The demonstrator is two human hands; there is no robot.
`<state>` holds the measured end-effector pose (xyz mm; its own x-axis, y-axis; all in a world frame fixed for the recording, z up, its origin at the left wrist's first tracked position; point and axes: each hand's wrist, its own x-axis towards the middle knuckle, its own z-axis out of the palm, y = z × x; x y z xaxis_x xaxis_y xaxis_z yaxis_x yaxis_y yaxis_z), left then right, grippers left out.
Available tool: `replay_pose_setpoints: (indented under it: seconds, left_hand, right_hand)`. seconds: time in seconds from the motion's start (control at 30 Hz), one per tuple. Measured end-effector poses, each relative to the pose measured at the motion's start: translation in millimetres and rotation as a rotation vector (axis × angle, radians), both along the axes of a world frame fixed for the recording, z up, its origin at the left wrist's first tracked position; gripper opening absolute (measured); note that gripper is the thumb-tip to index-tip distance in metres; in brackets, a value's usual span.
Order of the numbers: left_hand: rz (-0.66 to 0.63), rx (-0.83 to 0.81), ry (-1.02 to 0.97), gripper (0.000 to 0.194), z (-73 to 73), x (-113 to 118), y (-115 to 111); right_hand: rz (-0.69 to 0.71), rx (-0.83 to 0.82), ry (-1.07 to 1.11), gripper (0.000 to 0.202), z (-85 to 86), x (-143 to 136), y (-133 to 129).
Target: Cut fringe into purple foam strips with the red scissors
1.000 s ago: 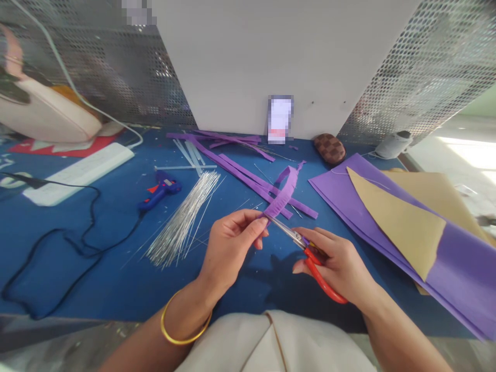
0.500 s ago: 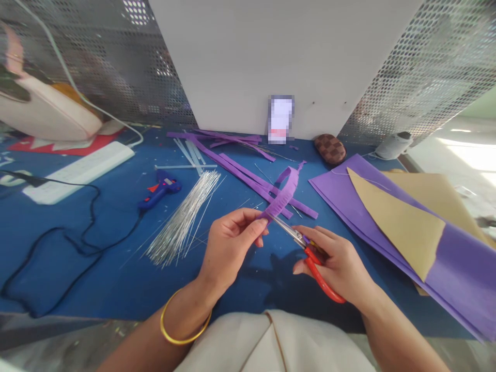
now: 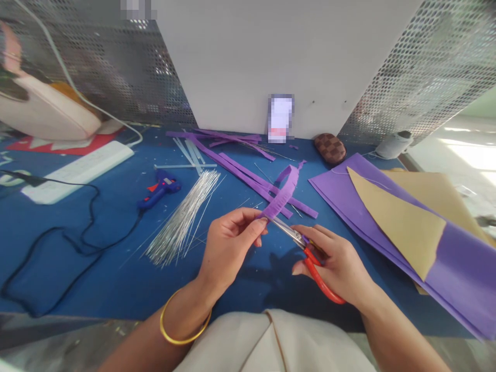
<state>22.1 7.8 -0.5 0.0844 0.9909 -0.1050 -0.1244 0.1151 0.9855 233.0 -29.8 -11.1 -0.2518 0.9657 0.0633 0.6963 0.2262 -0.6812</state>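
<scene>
Across the blue worktop [image 3: 127, 294] silvery wires [image 3: 186, 222] are lying — over the middle, I'm pinching a curled purple strip [image 3: 284, 199] in my left hand [image 3: 227, 245], grip narrow — my right hand [image 3: 337, 258] is holding red-handled scissors [image 3: 299, 238], blades meeting the strip

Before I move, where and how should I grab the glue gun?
I'd take the glue gun by its handle, from the near side, with your left hand once it frees the purple strip: the handle slants toward you, trailing a cord.
</scene>
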Motion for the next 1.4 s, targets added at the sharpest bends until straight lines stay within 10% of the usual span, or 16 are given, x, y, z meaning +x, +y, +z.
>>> replay_pose_setpoints:
  seconds: [1.4]
  left_hand:
    - [-0.004,-0.037,-0.071,0.01,0.8,-0.2,-0.8]
  right_hand:
    - [0.018,-0.01,0.032,0.051,-2.0,3.3,-0.5]
